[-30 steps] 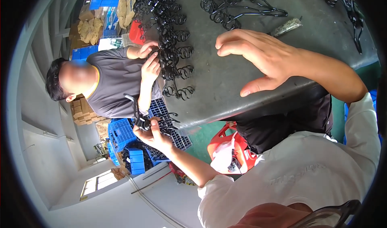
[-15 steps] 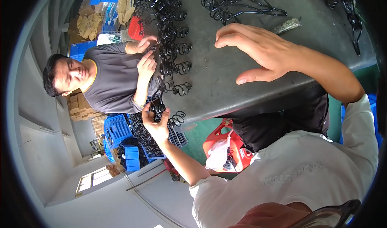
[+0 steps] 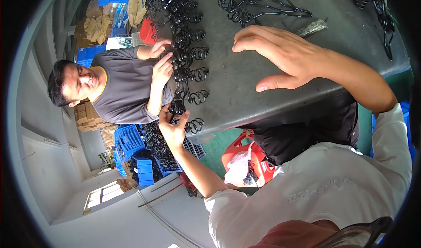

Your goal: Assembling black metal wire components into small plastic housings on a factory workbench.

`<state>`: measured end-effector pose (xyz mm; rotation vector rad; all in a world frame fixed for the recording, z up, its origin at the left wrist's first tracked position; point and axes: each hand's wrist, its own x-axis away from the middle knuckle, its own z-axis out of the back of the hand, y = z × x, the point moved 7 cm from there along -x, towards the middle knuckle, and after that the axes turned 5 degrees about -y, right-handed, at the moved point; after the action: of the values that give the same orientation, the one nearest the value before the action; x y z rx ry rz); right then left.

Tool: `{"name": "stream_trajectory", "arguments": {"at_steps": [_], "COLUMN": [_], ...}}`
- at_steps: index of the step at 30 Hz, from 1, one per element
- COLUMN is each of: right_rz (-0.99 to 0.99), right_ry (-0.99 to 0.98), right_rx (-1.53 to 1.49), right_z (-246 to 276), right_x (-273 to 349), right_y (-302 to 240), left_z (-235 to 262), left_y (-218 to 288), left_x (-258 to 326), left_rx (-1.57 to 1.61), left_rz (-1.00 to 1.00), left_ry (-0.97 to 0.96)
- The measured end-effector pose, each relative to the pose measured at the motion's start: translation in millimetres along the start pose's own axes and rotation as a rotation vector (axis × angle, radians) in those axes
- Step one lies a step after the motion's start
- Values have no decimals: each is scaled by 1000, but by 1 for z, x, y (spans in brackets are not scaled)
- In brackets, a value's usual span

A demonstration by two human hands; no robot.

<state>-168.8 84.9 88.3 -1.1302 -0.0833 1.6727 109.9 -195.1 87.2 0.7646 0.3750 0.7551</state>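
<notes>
My left hand (image 3: 172,133) is at the table's left corner, thumb and fingers closed round the dark end of a black coiled wire piece (image 3: 194,125). Beyond it, a long row of similar black coiled wire pieces (image 3: 197,74) runs along the table's left edge. My right hand (image 3: 285,57) hovers over the grey tabletop (image 3: 228,98), fingers spread and loosely curved, holding nothing. Past its fingertips lies a loose group of black bent wires (image 3: 263,4) with coils. Close to its knuckles is a small bundle in clear wrap (image 3: 312,27).
A co-worker (image 3: 125,81) stands across the left edge, hands (image 3: 162,68) at the row. Blue crates (image 3: 129,140) with black parts stand on the floor at left. A red stool (image 3: 232,153) with a white bag is by my legs. More black wire parts (image 3: 386,24) lie far right.
My left hand has shifted slightly away from me, bringing the dark end of its wire piece closer to the row. One co-worker hand has moved a little. My right hand has hardly moved.
</notes>
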Motion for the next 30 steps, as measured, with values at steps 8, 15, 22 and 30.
{"name": "stream_trajectory", "arguments": {"at_steps": [8, 15, 22, 30], "right_rz": [20, 9, 8, 23], "right_ry": [29, 14, 19, 48], "right_rx": [21, 28, 36, 73], "right_z": [2, 0, -2, 2], "right_x": [-1, -1, 1, 1], "right_y": [0, 2, 6, 3], "left_z": [-6, -9, 34, 59], "left_y": [1, 0, -1, 0], "left_x": [-13, -7, 36, 102], "left_rx": [-145, -135, -264, -61], "left_rz": [-55, -71, -6, -85], "left_ry": [-3, -12, 68, 40]}}
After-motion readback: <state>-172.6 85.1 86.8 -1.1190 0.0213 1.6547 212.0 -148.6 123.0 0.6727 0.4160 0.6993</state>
